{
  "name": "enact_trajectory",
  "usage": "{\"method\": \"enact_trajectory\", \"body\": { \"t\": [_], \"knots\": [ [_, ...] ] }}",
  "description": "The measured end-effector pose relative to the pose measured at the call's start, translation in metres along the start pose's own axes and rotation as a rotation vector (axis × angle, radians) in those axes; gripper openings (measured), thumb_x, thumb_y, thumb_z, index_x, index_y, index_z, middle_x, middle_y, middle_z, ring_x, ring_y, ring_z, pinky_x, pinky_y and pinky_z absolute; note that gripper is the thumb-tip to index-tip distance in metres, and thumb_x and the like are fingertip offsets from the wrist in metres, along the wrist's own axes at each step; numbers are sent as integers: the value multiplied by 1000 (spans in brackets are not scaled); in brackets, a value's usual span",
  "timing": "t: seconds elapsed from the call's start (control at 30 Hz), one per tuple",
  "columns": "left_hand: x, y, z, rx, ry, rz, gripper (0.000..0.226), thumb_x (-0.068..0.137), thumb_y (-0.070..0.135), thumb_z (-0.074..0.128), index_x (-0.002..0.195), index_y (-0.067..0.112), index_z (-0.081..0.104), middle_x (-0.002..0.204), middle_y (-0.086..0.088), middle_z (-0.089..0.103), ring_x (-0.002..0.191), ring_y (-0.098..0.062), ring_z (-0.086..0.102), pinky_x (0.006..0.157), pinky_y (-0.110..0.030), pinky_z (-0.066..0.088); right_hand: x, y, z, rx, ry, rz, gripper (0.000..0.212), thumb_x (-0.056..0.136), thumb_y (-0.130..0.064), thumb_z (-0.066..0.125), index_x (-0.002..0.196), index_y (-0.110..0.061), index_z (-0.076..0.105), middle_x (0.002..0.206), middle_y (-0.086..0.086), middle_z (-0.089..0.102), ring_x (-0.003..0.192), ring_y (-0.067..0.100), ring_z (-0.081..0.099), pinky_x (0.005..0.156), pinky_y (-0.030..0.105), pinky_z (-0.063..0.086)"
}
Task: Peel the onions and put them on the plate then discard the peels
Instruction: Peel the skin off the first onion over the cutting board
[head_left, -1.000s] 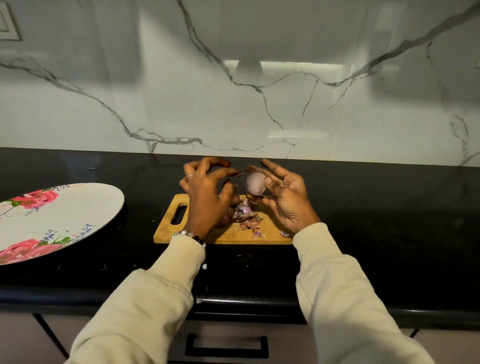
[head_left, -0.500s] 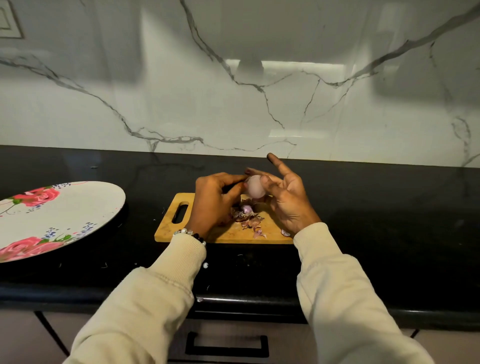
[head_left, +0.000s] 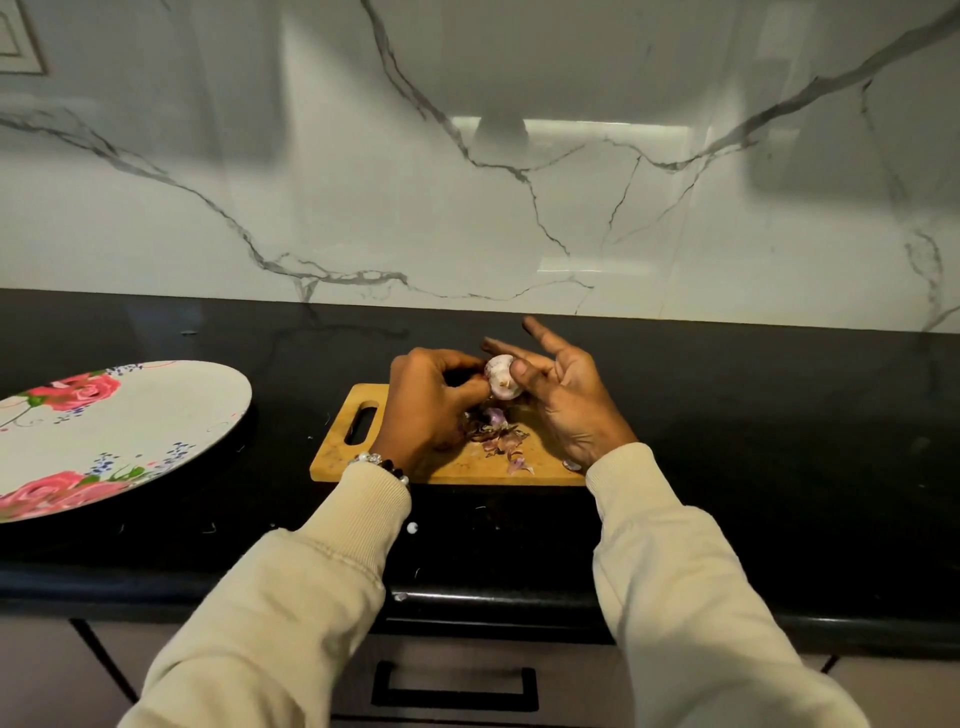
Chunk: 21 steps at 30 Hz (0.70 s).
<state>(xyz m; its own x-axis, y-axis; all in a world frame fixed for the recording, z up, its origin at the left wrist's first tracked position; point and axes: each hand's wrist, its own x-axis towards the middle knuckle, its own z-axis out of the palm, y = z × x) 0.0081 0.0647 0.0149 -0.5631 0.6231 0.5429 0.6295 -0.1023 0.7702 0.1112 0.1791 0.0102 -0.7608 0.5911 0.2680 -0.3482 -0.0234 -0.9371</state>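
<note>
Right hand (head_left: 563, 402) pinches the onion (head_left: 501, 376) w/ thumb, other fingers straight. Left hand (head_left: 428, 402) curls its fingers on the onion's left side. Both over the cutting board (head_left: 337, 457), peels (head_left: 501, 434) below. Plate (head_left: 156, 421) far left on tabletop (head_left: 779, 441).

Onion (head_left: 501, 376): small, round, pale white-pink, mostly peeled, held above the cutting board (head_left: 332, 457) between the fingertips of both hands, root end toward the camera.

Peels (head_left: 501, 434): loose heap of purple and brown papery scraps on the middle of the board, directly below the onion; a few stray bits lie nearer the front edge.

Plate (head_left: 156, 431): large, white, printed with pink roses, on the table well left of the board; nothing on its visible part.
</note>
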Motion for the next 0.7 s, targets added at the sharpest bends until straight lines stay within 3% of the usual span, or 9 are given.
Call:
{"method": "enact_trajectory", "body": {
  "t": [0.13,0.23,0.37,0.5,0.57,0.63,0.7],
  "knots": [
    [2,-3,-1,5,47,-10,19,83,-2,70,97,7,77,79,10,71,69,4,67,63,-11,52,1,0,1,53,23,-9,64,98,2,48,155,-8,20,127,16,65,115,34,65,101,56,48],
    [2,-1,-1,-49,74,-15,18,86,-3,65,93,9,77,80,3,74,71,-7,70,65,-19,57,1,-3,2,122,28,-11,60,99,3,45,154,-8,22,118,14,68,98,24,72,86,41,59],
    [2,0,-1,-113,166,-7,21,90,-4,56,87,8,73,71,1,70,59,-1,64,55,-11,49,0,-8,3,178,71,-18,56,100,6,41,153,-4,24,90,5,77,82,16,74,66,29,61],
    [3,-3,-2,-14,174,111,11,92,12,65,89,10,75,75,1,71,65,6,64,60,-6,44,1,-10,3,193,96,0,54,102,4,39,153,-7,26,85,3,77,83,16,74,66,29,61],
    [3,-4,-2,52,173,190,11,89,6,67,95,9,75,86,-3,73,73,8,63,64,-4,44,0,-11,3,202,95,8,54,102,5,39,153,-8,26,84,3,77,81,16,74,64,28,61],
    [2,-2,-3,30,177,181,25,87,-8,60,101,8,74,94,-4,71,75,10,62,65,-4,46,0,-11,4,208,103,11,55,101,4,40,153,-10,28,87,6,77,80,17,74,68,31,62],
    [1,-1,-3,-15,214,137,31,86,-13,54,96,9,73,89,-2,71,71,8,64,63,-6,48,0,-11,4,215,103,9,56,102,2,41,153,-13,26,101,12,74,85,20,74,73,33,60]
  ]
}}
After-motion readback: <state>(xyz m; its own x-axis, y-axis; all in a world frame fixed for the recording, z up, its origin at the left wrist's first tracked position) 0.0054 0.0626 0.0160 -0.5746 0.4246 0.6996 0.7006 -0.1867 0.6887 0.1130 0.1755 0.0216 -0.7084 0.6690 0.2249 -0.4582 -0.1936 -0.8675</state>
